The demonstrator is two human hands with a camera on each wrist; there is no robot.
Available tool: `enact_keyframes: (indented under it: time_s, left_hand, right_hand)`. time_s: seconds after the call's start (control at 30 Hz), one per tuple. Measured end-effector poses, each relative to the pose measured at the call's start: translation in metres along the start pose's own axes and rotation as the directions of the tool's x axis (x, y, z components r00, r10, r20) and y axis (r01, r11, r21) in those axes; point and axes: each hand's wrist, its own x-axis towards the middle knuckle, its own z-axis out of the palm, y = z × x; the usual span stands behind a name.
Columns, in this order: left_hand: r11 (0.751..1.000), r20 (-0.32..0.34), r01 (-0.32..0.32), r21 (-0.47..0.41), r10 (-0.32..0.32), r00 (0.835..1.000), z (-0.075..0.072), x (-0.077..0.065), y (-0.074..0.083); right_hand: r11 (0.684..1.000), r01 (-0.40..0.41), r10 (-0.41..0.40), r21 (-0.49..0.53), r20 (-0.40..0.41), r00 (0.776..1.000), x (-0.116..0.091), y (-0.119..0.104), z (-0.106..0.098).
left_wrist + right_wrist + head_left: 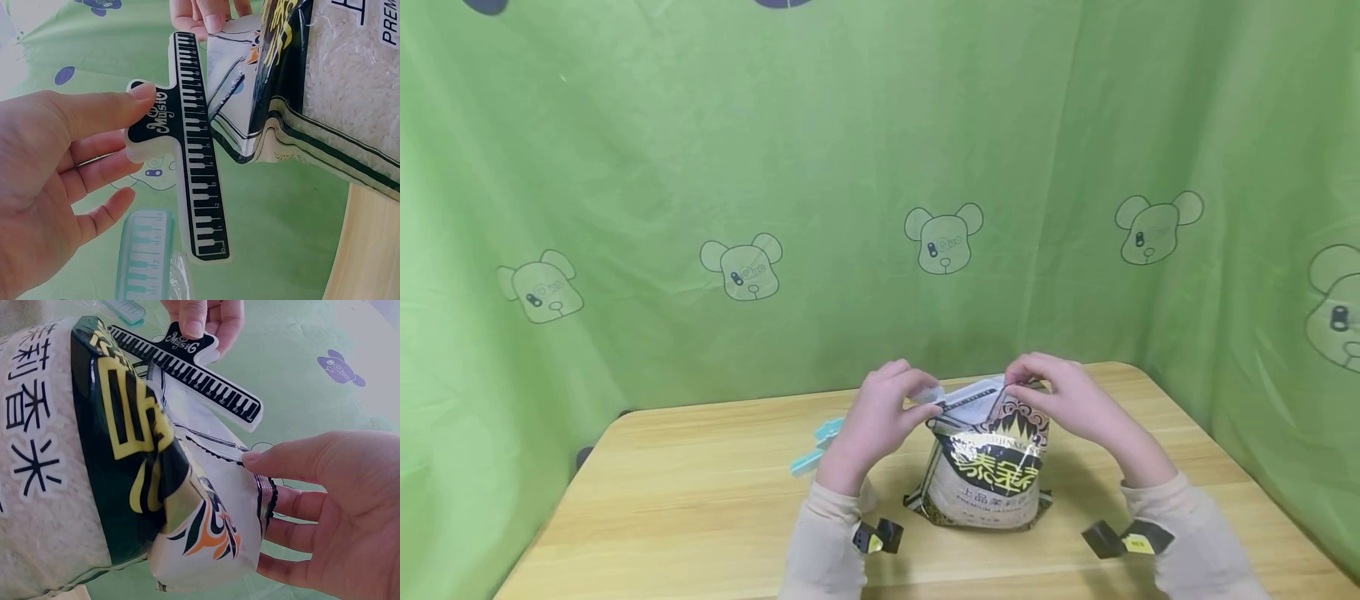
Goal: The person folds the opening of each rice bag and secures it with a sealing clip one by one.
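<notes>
A rice bag [988, 487] stands on the table, clear at the front with rice visible, its upper part folded over at an angle. My left hand [876, 421] pinches the grip of a black-and-white piano-keyboard clip [197, 156] between thumb and fingers. The clip's long edge lies beside the folded top of the bag; whether it bites on the bag I cannot tell. On the other side, my right hand [325, 506] pinches the bag's stitched top edge [265, 494], thumb on one face and fingers behind. In the head view the clip is mostly hidden by the left hand.
Left of the bag, a teal piano-keyboard clip [144, 256] stands near a pale container [868, 496] that the left forearm mostly covers. The wooden table [700, 500] ends at a green curtain [850, 167] behind and at the sides.
</notes>
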Motion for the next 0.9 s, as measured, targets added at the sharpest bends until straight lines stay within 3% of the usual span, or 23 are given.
enact_keyframes:
  time_s: [0.53, 0.9]
  left_hand:
    - [0.999, 0.019, -0.004, -0.040, 0.005, 1.000, -0.0038, -0.0003, 0.0042]
    - [0.993, -0.108, -0.062, -0.101, 0.051, 0.993, -0.0021, 0.0008, 0.0067]
  right_hand:
    - [1.000, -0.003, 0.003, 0.001, -0.010, 1.000, -0.0012, -0.0040, -0.0019]
    - [1.000, 0.003, -0.004, -0.006, -0.022, 1.000, -0.0004, -0.0045, -0.0014]
